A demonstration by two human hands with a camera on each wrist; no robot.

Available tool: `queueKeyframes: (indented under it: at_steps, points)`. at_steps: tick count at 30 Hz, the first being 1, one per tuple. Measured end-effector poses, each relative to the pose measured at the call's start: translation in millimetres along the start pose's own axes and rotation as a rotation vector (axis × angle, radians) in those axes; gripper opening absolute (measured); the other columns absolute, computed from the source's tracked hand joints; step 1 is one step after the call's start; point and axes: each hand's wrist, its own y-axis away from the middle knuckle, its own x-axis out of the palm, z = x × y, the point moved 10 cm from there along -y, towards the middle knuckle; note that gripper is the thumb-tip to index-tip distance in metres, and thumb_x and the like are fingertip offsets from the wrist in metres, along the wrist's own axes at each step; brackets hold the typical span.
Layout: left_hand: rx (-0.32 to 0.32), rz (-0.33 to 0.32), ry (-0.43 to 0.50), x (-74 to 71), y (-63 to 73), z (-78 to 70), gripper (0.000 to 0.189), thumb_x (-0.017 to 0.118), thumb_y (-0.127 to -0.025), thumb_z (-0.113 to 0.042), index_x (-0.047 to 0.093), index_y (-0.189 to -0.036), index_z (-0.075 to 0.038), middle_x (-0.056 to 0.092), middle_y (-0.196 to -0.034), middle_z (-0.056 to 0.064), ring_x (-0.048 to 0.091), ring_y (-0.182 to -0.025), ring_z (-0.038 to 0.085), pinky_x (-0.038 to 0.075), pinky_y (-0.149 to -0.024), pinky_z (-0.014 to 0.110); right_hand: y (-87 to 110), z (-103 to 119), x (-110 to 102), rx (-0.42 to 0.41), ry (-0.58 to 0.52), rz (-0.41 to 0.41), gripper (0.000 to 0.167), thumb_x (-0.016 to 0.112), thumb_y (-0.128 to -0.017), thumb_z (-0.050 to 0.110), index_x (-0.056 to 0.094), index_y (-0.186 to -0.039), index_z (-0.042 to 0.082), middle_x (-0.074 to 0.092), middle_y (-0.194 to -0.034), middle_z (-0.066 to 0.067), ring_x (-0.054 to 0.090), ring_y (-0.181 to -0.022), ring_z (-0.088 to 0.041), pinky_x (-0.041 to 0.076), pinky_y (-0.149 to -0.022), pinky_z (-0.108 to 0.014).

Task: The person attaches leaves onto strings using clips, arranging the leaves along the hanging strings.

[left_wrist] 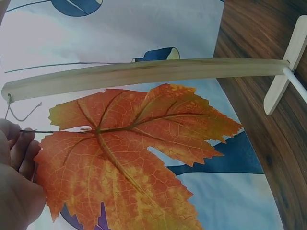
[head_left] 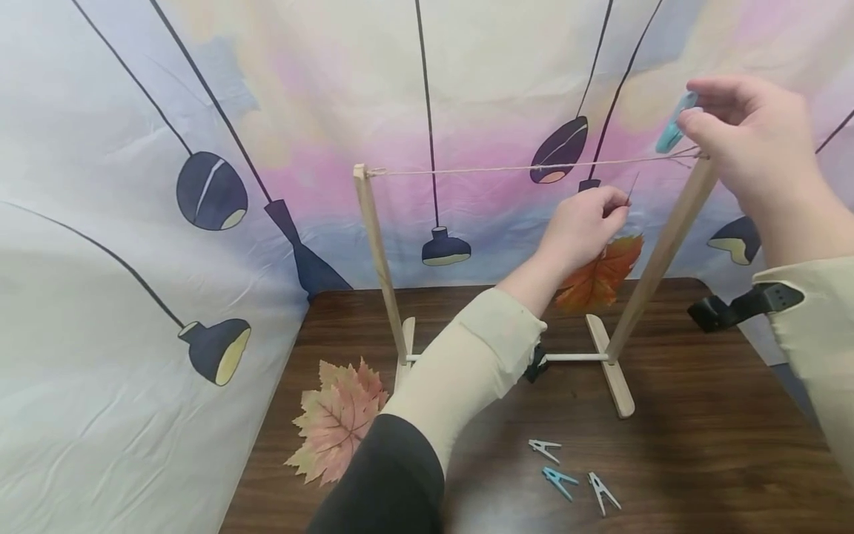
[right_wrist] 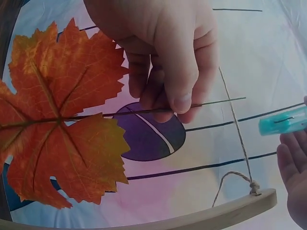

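Observation:
My left hand (head_left: 579, 225) pinches the thin stem of an orange leaf (head_left: 598, 278) between thumb and fingers. In the left wrist view the orange leaf (left_wrist: 129, 139) spreads out beside the wooden post, and its stem tip points past my fingertips. Up by the right post's top, my right hand (head_left: 767, 141) pinches a light-blue clothespin (head_left: 674, 126). That clothespin (right_wrist: 283, 120) is apart from the string (right_wrist: 235, 117) in the right wrist view, while the stem's end passes by the string there; I cannot tell whether they touch.
A wooden stand with a left post (head_left: 380, 259) and right post (head_left: 667, 252) carries the string between its tops. A pale reddish leaf pile (head_left: 336, 423) lies on the brown table (head_left: 700, 445) at left. Two white clothespins (head_left: 603, 493) and a blue clothespin (head_left: 559, 480) lie in front.

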Motion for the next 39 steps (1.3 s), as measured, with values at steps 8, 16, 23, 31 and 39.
queueKeyframes:
  at_steps: [8,16,23,31,39]
  points:
    - [-0.011,-0.022,0.039,0.8,-4.5,-4.6,0.020,0.052,-0.097,-0.026,0.064,-0.112,-0.024,0.062,-0.100,-0.018,0.055,-0.063,-0.003,0.036,-0.077,0.008,-2.5,-5.2,-3.9,0.024,0.064,0.029,0.043,0.062,-0.091,0.028,0.055,-0.133,0.021,0.056,-0.111,0.012,0.051,-0.101,0.001,0.039,-0.088,-0.011]
    - [-0.018,-0.009,-0.020,1.4,-10.6,-8.2,0.022,0.051,-0.097,-0.029,0.064,-0.114,-0.026,0.062,-0.106,-0.020,0.054,-0.088,-0.006,0.036,-0.081,0.008,-3.9,-3.4,-9.1,-0.031,0.047,0.013,0.037,0.061,-0.091,0.025,0.059,-0.128,0.018,0.058,-0.103,0.015,0.052,-0.096,0.001,0.038,-0.081,-0.009]
    - [-0.021,-0.001,-0.040,2.5,-13.9,-11.2,0.022,0.051,-0.097,-0.030,0.063,-0.115,-0.027,0.061,-0.109,-0.019,0.052,-0.099,-0.006,0.036,-0.084,0.008,-5.4,-2.8,-10.4,-0.057,0.112,0.009,0.034,0.059,-0.092,0.026,0.060,-0.125,0.019,0.058,-0.100,0.018,0.051,-0.093,0.003,0.038,-0.079,-0.010]
    - [0.000,-0.010,-0.068,3.1,-13.5,-13.5,0.022,0.052,-0.097,-0.027,0.065,-0.114,-0.025,0.062,-0.109,-0.017,0.053,-0.101,-0.005,0.036,-0.085,0.008,-6.9,-5.2,-10.7,-0.051,0.183,0.000,0.032,0.055,-0.094,0.028,0.060,-0.126,0.020,0.057,-0.100,0.021,0.049,-0.090,0.005,0.037,-0.078,-0.010]
    - [0.015,-0.022,-0.076,1.8,-13.8,-15.1,0.021,0.052,-0.097,-0.026,0.065,-0.112,-0.025,0.062,-0.107,-0.016,0.053,-0.100,-0.005,0.036,-0.085,0.008,-6.1,-4.4,-7.8,-0.061,0.234,0.004,0.033,0.054,-0.096,0.028,0.058,-0.127,0.018,0.055,-0.098,0.021,0.046,-0.083,0.007,0.035,-0.071,-0.010]
